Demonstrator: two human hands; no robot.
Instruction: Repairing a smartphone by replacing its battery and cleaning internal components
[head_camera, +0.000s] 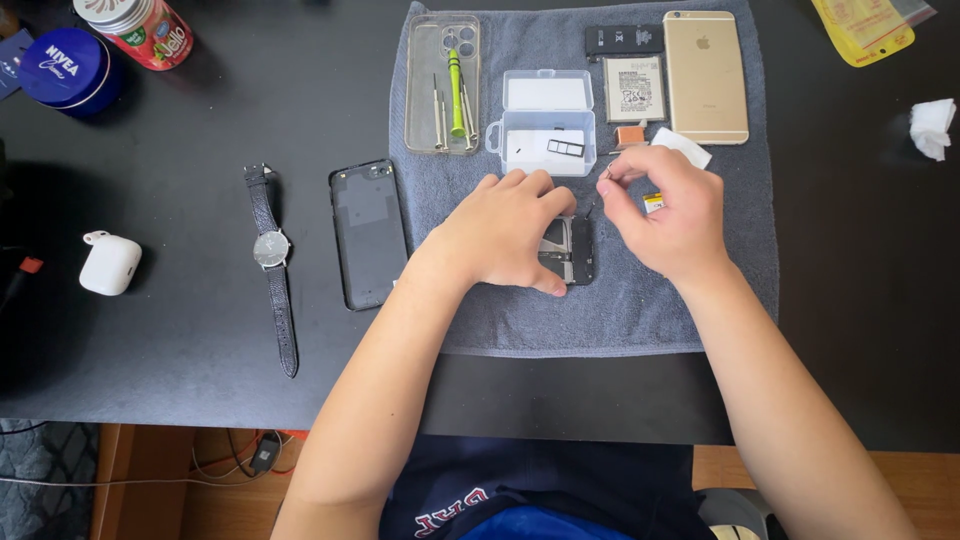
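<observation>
Fingers of the left hand (510, 230) press down on a small dark opened phone body (572, 250) lying on the grey cloth towel (620, 300), long axis pointing away from the person. Just right of it, the right hand (665, 210) pinches a thin tool; tip unclear.

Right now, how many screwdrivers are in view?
3, all lying in the clear phone case at the top left of the grey towel: a green-handled screwdriver and two thin metal ones beside it. The hands may hide more.
</observation>
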